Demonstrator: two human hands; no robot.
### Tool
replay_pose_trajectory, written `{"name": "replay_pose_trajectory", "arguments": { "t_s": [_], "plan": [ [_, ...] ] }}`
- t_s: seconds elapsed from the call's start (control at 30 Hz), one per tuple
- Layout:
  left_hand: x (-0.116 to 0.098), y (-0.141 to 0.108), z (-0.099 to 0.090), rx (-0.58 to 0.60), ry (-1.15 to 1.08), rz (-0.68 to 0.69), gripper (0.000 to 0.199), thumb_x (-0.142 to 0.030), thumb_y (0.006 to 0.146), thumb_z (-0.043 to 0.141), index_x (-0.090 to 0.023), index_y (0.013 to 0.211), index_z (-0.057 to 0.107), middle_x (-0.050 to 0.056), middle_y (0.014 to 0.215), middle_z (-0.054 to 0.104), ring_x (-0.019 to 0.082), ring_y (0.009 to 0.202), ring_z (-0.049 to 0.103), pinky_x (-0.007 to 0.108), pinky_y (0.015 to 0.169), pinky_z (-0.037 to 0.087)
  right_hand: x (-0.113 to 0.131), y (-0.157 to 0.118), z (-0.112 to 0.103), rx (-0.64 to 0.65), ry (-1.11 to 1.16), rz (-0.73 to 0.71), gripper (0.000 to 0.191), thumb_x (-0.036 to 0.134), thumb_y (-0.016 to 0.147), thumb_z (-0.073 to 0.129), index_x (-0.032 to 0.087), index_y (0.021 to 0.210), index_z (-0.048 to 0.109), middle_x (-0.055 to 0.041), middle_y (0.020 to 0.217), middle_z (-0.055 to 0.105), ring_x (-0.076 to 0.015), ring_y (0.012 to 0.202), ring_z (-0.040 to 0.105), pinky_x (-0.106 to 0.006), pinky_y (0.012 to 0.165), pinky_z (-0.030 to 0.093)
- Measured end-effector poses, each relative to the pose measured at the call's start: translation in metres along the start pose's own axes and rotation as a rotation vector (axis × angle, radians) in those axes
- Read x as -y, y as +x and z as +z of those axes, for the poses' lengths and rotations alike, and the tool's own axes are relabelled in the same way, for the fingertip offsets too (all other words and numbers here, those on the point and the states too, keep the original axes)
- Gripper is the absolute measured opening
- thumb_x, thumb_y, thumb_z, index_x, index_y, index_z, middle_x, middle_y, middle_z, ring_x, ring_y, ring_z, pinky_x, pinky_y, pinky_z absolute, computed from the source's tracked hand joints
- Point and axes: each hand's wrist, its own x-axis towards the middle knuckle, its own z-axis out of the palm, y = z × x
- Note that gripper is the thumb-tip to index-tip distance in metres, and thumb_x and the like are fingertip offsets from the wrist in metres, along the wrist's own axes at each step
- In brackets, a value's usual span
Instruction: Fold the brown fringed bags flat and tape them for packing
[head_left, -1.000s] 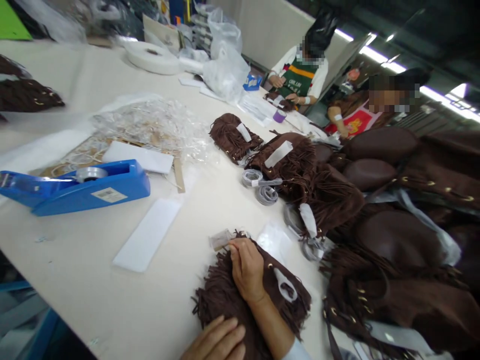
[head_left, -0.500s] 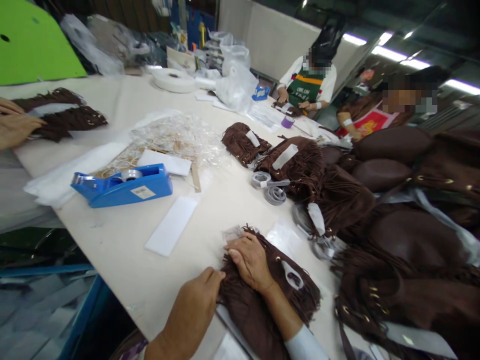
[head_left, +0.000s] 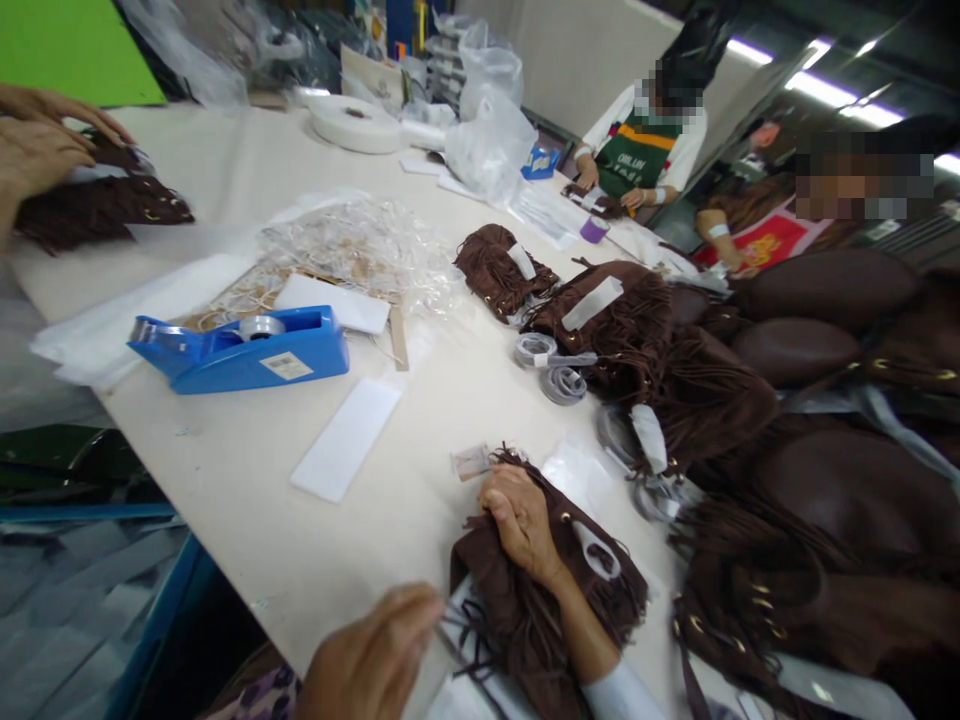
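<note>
A dark brown fringed bag (head_left: 517, 620) lies on the white table in front of me, with a white wrap around its ring-shaped part on the right. My right hand (head_left: 519, 520) is closed on the bag's upper part, fingers curled into the brown material. Just left of the bag, my left hand (head_left: 382, 640) is smeared by motion; its fingertips are close to the bag's left edge, and whether they touch it I cannot tell. Fringe strands hang over a pale sheet between that hand and the bag. A small clear packet (head_left: 471, 462) sits at the bag's top.
A blue tape dispenser (head_left: 240, 350) and a white foam strip (head_left: 346, 440) lie to the left. Brown bags (head_left: 795, 480) are heaped on the right, beside coiled grey straps (head_left: 562, 384). Another person's hands (head_left: 45, 150) work at far left; two people sit across the table.
My left hand has come away from the bag's left edge, down and slightly left. The bag's left side has folded over to the right, baring fringe strands and a pale sheet.
</note>
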Motion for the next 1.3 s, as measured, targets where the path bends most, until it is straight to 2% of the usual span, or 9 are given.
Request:
{"name": "replay_pose_trajectory", "arguments": {
  "t_s": [0.1,0.3,0.63,0.83,0.93,1.0,1.07,1.17,1.3],
  "plan": [
    [0.012,0.017,0.015,0.045,0.077,-0.119,0.03,-0.02,0.099,0.038,-0.019,0.121,0.057,0.006,0.108,0.069,0.014,0.091,0.068,0.026,0.084,0.056,0.0,0.0,0.0,-0.001,-0.005,0.004,0.045,0.038,0.102,0.027,0.021,0.07,0.053,-0.0014,0.067,0.059,-0.0163,0.068,0.057,-0.041,0.091,0.046],
    [0.009,0.037,0.053,-0.016,0.196,-0.006,0.028,-0.014,0.095,0.045,-0.011,0.121,0.054,0.013,0.11,0.067,0.019,0.086,0.068,0.031,0.072,0.057,-0.001,-0.001,0.0,0.013,-0.014,0.032,0.047,0.037,0.102,0.026,0.022,0.068,0.053,-0.0016,0.067,0.059,-0.0165,0.069,0.058,-0.041,0.093,0.046],
    [0.022,0.043,0.043,0.088,0.147,0.179,0.021,-0.008,0.092,0.043,-0.013,0.108,0.056,0.007,0.093,0.066,0.015,0.063,0.061,0.028,0.056,0.05,-0.001,0.0,0.002,-0.009,-0.055,0.05,0.047,0.034,0.102,0.026,0.022,0.068,0.056,-0.0012,0.065,0.06,-0.016,0.069,0.058,-0.039,0.093,0.046],
    [0.023,0.039,0.046,0.144,-0.003,-0.066,0.025,-0.004,0.093,0.032,-0.019,0.091,0.052,0.0,0.076,0.063,0.013,0.062,0.065,0.022,0.054,0.05,-0.006,0.0,0.007,-0.002,-0.215,0.003,0.036,0.031,0.1,0.04,0.022,0.071,0.058,-0.0003,0.066,0.062,-0.0151,0.068,0.057,-0.037,0.091,0.046],
    [0.024,0.039,0.05,0.093,-0.052,-0.095,0.026,-0.007,0.095,0.03,-0.017,0.108,0.05,0.003,0.089,0.069,0.013,0.069,0.069,0.023,0.059,0.054,-0.007,0.0,0.009,-0.014,-0.245,-0.01,0.033,0.031,0.099,0.043,0.022,0.071,0.058,0.0,0.066,0.062,-0.0149,0.068,0.057,-0.036,0.09,0.047],
    [0.026,0.038,0.052,0.071,-0.073,-0.049,0.029,-0.01,0.097,0.032,-0.014,0.122,0.046,0.007,0.102,0.07,0.014,0.077,0.07,0.024,0.065,0.056,-0.006,0.001,0.01,-0.024,-0.249,-0.015,0.032,0.03,0.099,0.043,0.021,0.072,0.057,0.0003,0.065,0.061,-0.0147,0.067,0.056,-0.036,0.09,0.046],
    [0.028,0.036,0.052,0.064,-0.072,0.025,0.028,-0.011,0.097,0.034,-0.013,0.123,0.046,0.006,0.098,0.07,0.014,0.076,0.07,0.025,0.066,0.056,-0.005,0.001,0.009,-0.02,-0.253,-0.022,0.032,0.029,0.099,0.043,0.021,0.072,0.057,0.0004,0.065,0.062,-0.0145,0.067,0.056,-0.036,0.09,0.046],
    [0.03,0.034,0.052,0.079,-0.036,0.075,0.018,-0.01,0.096,0.039,-0.017,0.105,0.053,0.0,0.075,0.065,0.013,0.059,0.064,0.024,0.055,0.051,-0.004,0.002,0.008,-0.009,-0.264,-0.028,0.033,0.029,0.1,0.043,0.022,0.07,0.057,0.0002,0.065,0.062,-0.0147,0.066,0.057,-0.036,0.09,0.046],
    [0.031,0.039,0.047,0.067,-0.097,-0.038,0.021,-0.014,0.097,0.039,-0.02,0.087,0.055,-0.003,0.067,0.062,0.011,0.055,0.063,0.02,0.055,0.049,-0.004,0.003,0.008,-0.009,-0.297,-0.032,0.035,0.03,0.099,0.044,0.022,0.069,0.058,0.0005,0.062,0.061,-0.0149,0.065,0.059,-0.035,0.089,0.046]
  ]
}}
